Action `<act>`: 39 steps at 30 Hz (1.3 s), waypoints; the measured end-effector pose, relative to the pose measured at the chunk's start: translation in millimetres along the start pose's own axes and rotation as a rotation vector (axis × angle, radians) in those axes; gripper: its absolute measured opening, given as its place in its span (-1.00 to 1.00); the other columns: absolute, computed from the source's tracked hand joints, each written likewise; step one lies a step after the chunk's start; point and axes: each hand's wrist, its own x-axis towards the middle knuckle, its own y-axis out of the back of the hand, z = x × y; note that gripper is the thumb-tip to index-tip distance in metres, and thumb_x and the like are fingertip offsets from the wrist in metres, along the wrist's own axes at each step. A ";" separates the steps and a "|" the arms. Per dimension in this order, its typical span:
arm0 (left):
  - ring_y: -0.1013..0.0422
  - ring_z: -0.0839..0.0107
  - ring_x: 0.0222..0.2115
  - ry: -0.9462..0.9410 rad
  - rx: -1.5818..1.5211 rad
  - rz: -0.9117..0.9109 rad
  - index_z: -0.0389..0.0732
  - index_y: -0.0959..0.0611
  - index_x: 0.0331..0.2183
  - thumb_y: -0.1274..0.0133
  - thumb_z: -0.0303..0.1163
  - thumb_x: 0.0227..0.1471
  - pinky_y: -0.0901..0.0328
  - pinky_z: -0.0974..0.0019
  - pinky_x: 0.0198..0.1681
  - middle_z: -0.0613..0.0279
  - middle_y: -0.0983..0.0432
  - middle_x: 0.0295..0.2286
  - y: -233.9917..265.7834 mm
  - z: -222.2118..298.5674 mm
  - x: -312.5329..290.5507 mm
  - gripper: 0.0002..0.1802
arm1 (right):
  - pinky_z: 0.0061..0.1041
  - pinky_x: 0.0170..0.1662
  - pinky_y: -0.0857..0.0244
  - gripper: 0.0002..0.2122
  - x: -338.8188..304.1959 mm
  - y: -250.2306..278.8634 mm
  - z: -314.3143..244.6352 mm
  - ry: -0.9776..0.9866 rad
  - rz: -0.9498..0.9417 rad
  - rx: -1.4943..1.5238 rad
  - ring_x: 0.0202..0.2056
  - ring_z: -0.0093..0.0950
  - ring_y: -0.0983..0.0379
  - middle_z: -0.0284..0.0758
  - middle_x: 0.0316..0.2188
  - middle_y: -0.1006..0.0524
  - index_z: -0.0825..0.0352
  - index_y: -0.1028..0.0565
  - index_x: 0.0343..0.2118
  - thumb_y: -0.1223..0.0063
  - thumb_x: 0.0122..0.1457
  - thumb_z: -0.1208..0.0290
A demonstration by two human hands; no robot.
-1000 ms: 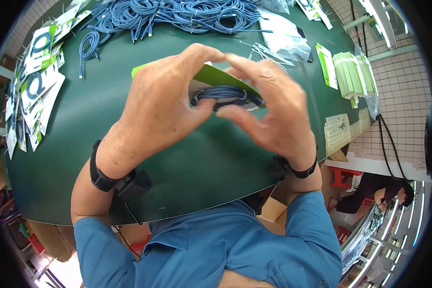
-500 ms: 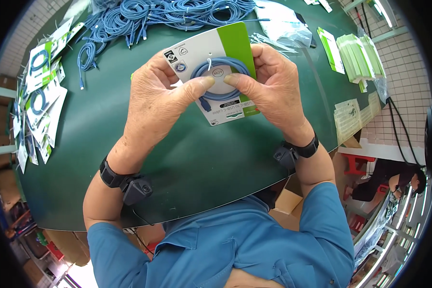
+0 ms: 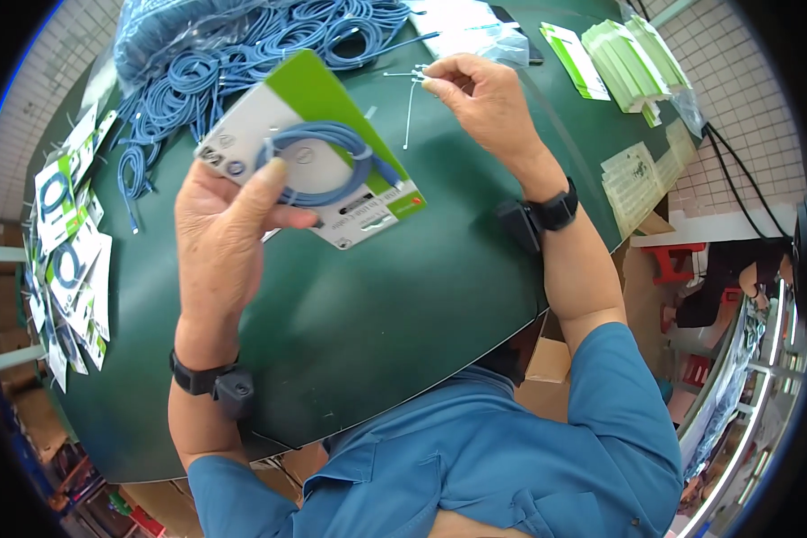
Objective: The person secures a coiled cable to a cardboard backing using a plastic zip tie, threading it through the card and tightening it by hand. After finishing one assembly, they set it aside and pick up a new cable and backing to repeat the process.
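While packed cards point(image 3: 56, 193) heap along the table's point(image 3: 377, 314) left edge, loose cables point(image 3: 193, 81) tangle to their right at the far side, a clear bag point(image 3: 157, 40) behind them; next comes the left hand point(image 3: 222, 220), clamped on a card point(image 3: 303, 85), thumb in front, other fingers mostly hidden behind it; the card is held up over the table, printed face to the camera, tilted, long axis running upper left to lower right, green band on its far right side; a blue coil point(image 3: 323, 195) sits on its face, the thumb over the coil's left part.

Right of the card's top, the right hand point(image 3: 486, 106) has thumb and index tips together on white ties point(image 3: 417, 74); these stick out left of the fingertips, toward the card, one long strand pointing back to the body; the ties are up and right of the coil, apart from it; right hand nearer the ties, left hand nearer the coil; cannot tell how many ties are pinched.

Farther right: a white bag point(image 3: 462, 36), a stack of green-edged cards point(image 3: 623, 67), worn paper point(image 3: 641, 184) on the table.
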 end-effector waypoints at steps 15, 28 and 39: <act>-0.64 0.28 -0.12 -0.201 -0.073 0.033 -0.42 -0.62 0.04 -0.02 -0.35 0.40 -0.60 0.07 0.01 0.04 -0.67 -0.10 50.3 21.9 16.2 -0.65 | -0.25 -0.11 -0.48 -0.66 -4.0 -33.5 7.4 0.008 -0.136 -0.743 -0.18 -0.22 -0.59 -0.20 -0.21 -0.64 0.33 -0.65 -0.24 -0.40 0.13 0.13; -0.58 0.42 -0.12 -0.433 0.189 0.090 -0.41 -0.70 -0.01 -0.15 -0.33 0.35 -0.53 0.22 0.04 0.13 -0.68 -0.16 37.6 5.4 10.6 -0.66 | -0.28 -0.27 -0.47 -0.82 -12.3 -47.9 0.9 0.271 -0.184 -0.726 -0.43 -0.26 -0.57 -0.16 -0.41 -0.65 0.44 -0.58 -0.26 -0.24 0.24 0.40; -0.60 0.29 -0.06 -0.732 0.720 0.081 -0.39 -0.68 -0.18 -0.34 -0.59 0.09 -0.46 0.23 0.07 0.04 -0.70 -0.15 31.0 -11.0 18.1 -0.77 | -0.72 -0.30 -0.32 -0.82 -13.0 -21.0 -35.9 -0.235 -0.231 0.684 -0.38 -0.69 -0.40 -0.40 -0.35 -0.62 0.36 -0.65 -0.09 -0.23 0.35 0.40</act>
